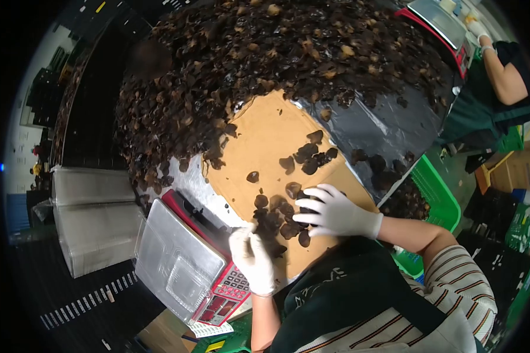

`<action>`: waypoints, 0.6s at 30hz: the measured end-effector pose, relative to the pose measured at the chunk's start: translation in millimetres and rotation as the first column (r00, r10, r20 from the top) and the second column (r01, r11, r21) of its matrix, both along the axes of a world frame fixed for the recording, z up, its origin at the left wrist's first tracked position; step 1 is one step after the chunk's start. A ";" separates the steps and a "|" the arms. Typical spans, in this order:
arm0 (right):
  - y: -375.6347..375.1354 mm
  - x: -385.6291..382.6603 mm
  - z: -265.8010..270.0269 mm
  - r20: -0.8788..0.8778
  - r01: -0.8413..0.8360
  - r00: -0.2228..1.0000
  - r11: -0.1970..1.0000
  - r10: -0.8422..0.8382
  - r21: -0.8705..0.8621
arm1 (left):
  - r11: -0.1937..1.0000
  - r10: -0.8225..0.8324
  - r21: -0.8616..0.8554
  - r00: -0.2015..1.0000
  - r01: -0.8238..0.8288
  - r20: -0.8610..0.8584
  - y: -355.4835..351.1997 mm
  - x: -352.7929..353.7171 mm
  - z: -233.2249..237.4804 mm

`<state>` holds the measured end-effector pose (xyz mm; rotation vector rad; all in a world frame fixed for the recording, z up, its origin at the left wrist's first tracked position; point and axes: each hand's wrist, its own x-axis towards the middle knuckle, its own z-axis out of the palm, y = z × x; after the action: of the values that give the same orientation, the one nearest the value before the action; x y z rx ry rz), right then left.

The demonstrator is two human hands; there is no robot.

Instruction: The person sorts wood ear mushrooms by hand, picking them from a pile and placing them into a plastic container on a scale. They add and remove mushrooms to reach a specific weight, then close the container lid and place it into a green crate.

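Observation:
My right hand, in a white glove, lies palm down with its fingers apart at the edge of a small cluster of dark brown, curled pieces that look like dried wood ear mushrooms. The cluster rests on a sheet of brown cardboard. To its left, my gloved left hand is raised by the corner of a red scale, fingers bent and tips drawn together. Whatever lies between those fingertips, if anything, is too small to name. A few more pieces lie farther up the cardboard.
A large heap of the same dark pieces covers the far table. Clear plastic containers sit on the scale. Black plastic sheeting lies right of the cardboard, with a green basket below. A co-worker's gloved hand is near another scale.

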<state>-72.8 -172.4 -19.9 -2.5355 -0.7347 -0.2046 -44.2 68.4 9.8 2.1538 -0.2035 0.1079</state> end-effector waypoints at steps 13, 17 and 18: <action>-21.3 26.6 30.2 -0.882 0.840 0.444 0.268 0.158 0.471 | 0.974 -0.203 0.077 0.970 0.215 -0.134 -15.2 -9.9 -2.9; -19.3 14.6 16.3 -0.630 0.935 0.353 -0.231 0.692 0.270 | 0.891 -0.136 -0.437 0.845 -0.124 -0.517 -16.9 -7.4 6.7; -18.2 12.8 14.1 -0.622 0.937 0.349 -0.252 0.701 0.243 | 0.930 -0.124 -0.363 0.886 -0.053 -0.447 -17.9 -6.7 6.1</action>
<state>-60.0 -190.6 -5.9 -0.3751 0.6024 0.4528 -50.9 50.6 15.9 1.7385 0.0557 -0.3673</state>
